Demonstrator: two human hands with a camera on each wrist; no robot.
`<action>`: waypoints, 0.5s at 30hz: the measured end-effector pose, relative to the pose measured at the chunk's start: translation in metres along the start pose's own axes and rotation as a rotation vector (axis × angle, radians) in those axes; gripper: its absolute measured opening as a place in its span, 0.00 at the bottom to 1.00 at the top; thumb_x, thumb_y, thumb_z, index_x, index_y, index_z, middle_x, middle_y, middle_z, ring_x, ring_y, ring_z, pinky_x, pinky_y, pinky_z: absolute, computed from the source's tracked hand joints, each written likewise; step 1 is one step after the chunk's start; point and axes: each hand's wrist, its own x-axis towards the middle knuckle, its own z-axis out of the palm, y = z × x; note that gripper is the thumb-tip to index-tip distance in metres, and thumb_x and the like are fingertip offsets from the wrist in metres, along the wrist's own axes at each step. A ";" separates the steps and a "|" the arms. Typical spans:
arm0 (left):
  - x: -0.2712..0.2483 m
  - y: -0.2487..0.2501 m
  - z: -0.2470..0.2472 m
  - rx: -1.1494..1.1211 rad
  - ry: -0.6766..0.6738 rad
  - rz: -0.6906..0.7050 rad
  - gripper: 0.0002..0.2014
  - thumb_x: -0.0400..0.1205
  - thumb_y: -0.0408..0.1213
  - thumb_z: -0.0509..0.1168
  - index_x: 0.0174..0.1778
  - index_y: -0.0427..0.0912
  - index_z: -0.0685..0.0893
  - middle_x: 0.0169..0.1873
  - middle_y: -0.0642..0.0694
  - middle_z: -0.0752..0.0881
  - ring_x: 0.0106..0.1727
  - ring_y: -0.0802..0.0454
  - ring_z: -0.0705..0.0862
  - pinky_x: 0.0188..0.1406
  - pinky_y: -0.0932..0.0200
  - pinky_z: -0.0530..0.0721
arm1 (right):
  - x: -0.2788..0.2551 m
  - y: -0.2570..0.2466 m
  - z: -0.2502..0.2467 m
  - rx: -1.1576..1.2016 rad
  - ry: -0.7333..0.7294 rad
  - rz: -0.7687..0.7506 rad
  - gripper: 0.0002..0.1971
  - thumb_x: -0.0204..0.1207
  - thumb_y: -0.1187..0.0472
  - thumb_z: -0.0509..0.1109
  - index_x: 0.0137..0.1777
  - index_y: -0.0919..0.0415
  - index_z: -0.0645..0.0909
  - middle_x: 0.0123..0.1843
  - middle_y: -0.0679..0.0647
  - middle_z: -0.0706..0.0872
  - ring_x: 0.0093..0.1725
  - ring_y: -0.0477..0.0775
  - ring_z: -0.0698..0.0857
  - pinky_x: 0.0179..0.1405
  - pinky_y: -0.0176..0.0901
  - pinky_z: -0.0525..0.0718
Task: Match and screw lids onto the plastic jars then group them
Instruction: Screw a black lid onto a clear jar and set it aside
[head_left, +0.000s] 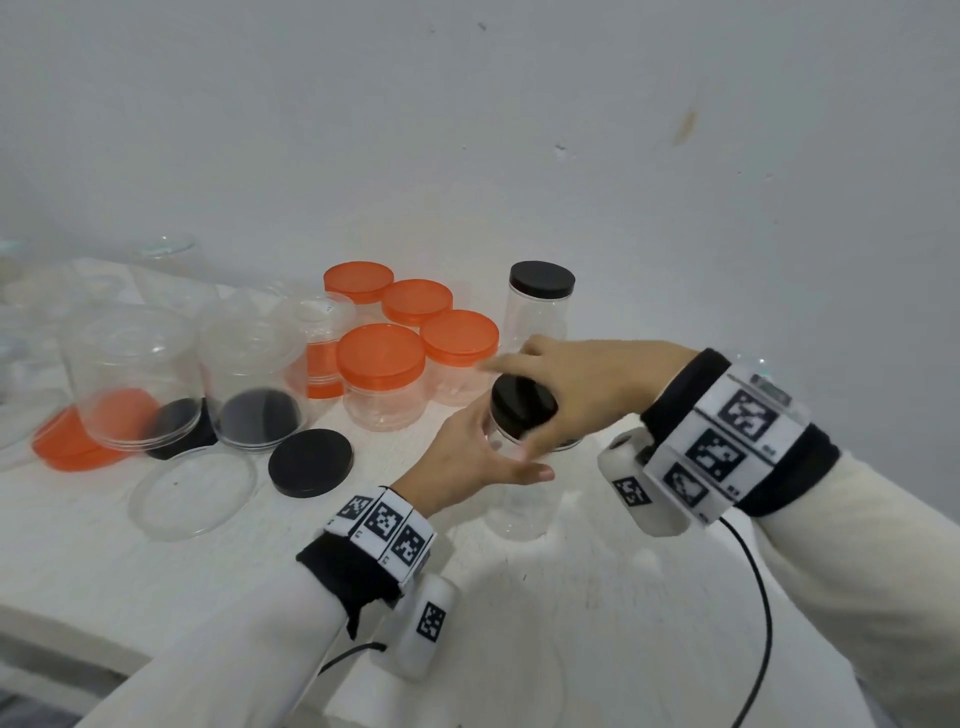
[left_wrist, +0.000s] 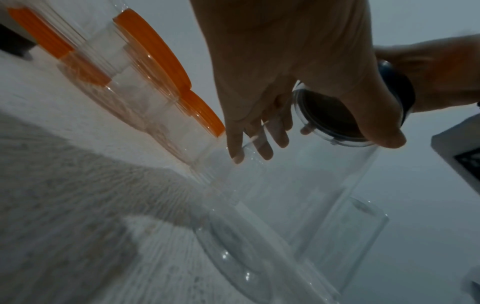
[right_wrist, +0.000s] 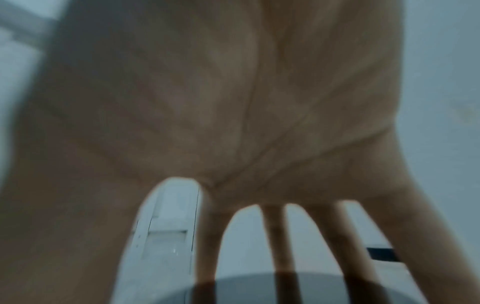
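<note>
- Fingers (head_left: 540, 348) of the right hand (head_left: 587, 384) curl down around the black lid (head_left: 522, 402), gripping it on top of the clear jar (head_left: 519, 506); fingers (left_wrist: 259, 142) of the left hand (head_left: 470, 457) wrap round that jar just under the lid, thumb across its front.
- Desk (head_left: 597, 597): white, set against a pale wall (head_left: 519, 130); the held jar stands upright near the middle of it, in front of the other jars.
- Two wide clear containers (head_left: 132, 374) stand mouth-down at the left, one over an orange lid (head_left: 78, 441), the other (head_left: 254, 384) over a black lid (head_left: 260, 413); a third black lid (head_left: 179, 428) lies between them, partly hidden.
- Tall clear jar (head_left: 540, 306) with a black lid already on stands at the back, just behind the right hand.
- Four short jars with orange lids (head_left: 382, 361) stand bunched together behind and left of the held jar, touching or nearly so; the left wrist view shows them in a row beside the hand.
- Clear flat lid (head_left: 192, 493) lies on the desk in front of the wide containers.
- Loose black lid (head_left: 310, 462) lies flat just right of the clear one, left of the left hand.
- Marker bands (head_left: 727, 441) circle both wrists over black cuffs.
</note>
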 end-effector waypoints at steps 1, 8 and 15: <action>0.000 0.000 -0.001 0.009 -0.012 -0.003 0.33 0.64 0.33 0.81 0.63 0.51 0.76 0.56 0.57 0.84 0.59 0.67 0.81 0.59 0.70 0.79 | -0.002 0.001 -0.004 0.037 -0.049 -0.074 0.44 0.66 0.41 0.76 0.78 0.37 0.56 0.67 0.45 0.67 0.65 0.51 0.73 0.64 0.46 0.76; 0.000 0.001 0.001 -0.032 -0.006 0.003 0.33 0.64 0.29 0.80 0.58 0.60 0.74 0.56 0.59 0.83 0.58 0.71 0.80 0.55 0.74 0.78 | 0.000 -0.002 0.002 0.035 0.226 -0.018 0.28 0.63 0.38 0.75 0.61 0.50 0.77 0.38 0.42 0.75 0.32 0.45 0.78 0.29 0.36 0.84; 0.000 -0.001 0.003 -0.001 0.008 0.008 0.34 0.63 0.33 0.82 0.61 0.58 0.74 0.56 0.59 0.83 0.60 0.67 0.80 0.60 0.65 0.79 | 0.001 0.003 0.005 -0.077 0.112 0.048 0.41 0.65 0.28 0.67 0.76 0.45 0.63 0.64 0.50 0.77 0.57 0.53 0.79 0.53 0.45 0.79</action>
